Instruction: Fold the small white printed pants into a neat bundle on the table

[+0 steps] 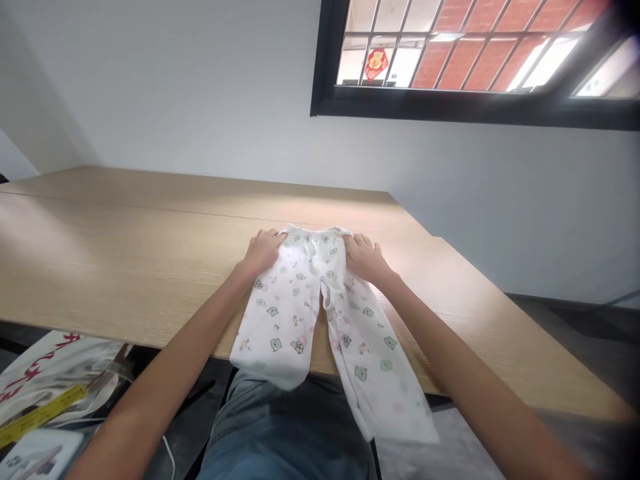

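Observation:
A pair of small white pants point(295, 293) printed with green and pink cartoon figures lies spread on the wooden table point(150, 247), waistband toward the far side. Both legs hang past the table's near edge over my lap, the right one slightly wrinkled near the crotch. At the left end of the waistband, my left hand point(264, 251) grips the cloth, thumb on top of it. My right hand point(366, 257) grips the opposite end of the waistband, its fingers bent and partly hiding the fabric edge.
Below the table on the left are a white bag with red lettering point(37, 367), a yellow strip point(45, 413) and a white box point(43, 453). A grey wall point(200, 87) with a barred, black-framed window point(450, 107) stands behind the table.

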A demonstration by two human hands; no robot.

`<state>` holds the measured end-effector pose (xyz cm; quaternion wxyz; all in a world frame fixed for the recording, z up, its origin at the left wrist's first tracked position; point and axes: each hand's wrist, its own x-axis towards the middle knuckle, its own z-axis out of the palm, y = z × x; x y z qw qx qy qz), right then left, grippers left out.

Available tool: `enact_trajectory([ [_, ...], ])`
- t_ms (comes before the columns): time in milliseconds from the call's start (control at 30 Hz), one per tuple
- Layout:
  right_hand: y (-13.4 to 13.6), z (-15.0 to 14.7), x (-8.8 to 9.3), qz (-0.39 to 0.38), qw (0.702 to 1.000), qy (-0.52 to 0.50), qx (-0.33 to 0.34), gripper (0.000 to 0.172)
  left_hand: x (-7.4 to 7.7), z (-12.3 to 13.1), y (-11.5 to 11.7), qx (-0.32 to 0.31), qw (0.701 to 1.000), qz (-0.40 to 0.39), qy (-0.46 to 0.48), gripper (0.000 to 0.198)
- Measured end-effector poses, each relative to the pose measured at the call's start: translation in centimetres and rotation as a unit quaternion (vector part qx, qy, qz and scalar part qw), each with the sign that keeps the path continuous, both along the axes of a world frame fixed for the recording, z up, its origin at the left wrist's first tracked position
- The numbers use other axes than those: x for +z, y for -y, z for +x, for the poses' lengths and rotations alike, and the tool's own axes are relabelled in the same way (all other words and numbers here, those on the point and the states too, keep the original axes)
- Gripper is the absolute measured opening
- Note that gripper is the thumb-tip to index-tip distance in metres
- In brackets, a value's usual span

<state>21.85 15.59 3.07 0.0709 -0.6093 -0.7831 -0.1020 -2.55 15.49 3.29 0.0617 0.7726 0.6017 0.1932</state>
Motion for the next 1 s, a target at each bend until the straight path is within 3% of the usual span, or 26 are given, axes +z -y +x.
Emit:
enact_trajectory([
  [100,-1.6,0.2,-1.1,-0.027,0.999,0.023,-0.003,0.049,-1.2,0.6,-1.5,0.018,1.000,-0.014,-0.019,0.048],
  [200,-2.7,0.7,-1.8,-0.052,0.997,0.053,0.002,0.050,-1.5,0.5,-2.2,0.024,0.999,-0.025,-0.020,0.056],
  [400,-2.0,0.3,-0.6,-0.018,0.997,0.073,0.008,0.055,0.0,-0.4,0.4,-0.008,0.999,-0.040,-0.009,0.045],
  [500,-0.3,-2.4,0.5,-0.038,0.988,-0.042,0.145,0.047,0.2,-0.2,2.4,-0.085,0.993,-0.083,0.000,0.040],
  [567,0.9,-5.0,0.8,-0.116,0.951,-0.127,0.256,0.048,-0.1,0.1,3.5,-0.131,0.984,-0.120,0.011,0.044],
  [633,1.5,-7.5,0.5,-0.193,0.912,-0.130,0.338,0.050,-0.7,0.4,4.7,-0.155,0.978,-0.141,0.019,0.046],
  [700,1.4,-9.3,-0.2,-0.226,0.894,-0.077,0.380,0.048,-1.3,0.6,6.5,-0.168,0.976,-0.135,0.025,0.046],
  [800,-0.2,-10.5,-1.6,-0.209,0.909,-0.035,0.358,0.045,-2.2,0.5,10.8,-0.180,0.976,-0.118,0.024,0.046],
  [933,-3.3,-10.9,-2.6,-0.186,0.951,-0.050,0.243,0.052,-2.8,0.3,17.8,-0.184,0.975,-0.122,-0.034,0.051],
  [1000,-4.5,-11.2,-2.6,-0.189,0.959,-0.070,0.199,0.052,-3.0,0.1,20.2,-0.178,0.976,-0.107,-0.062,0.052],
])
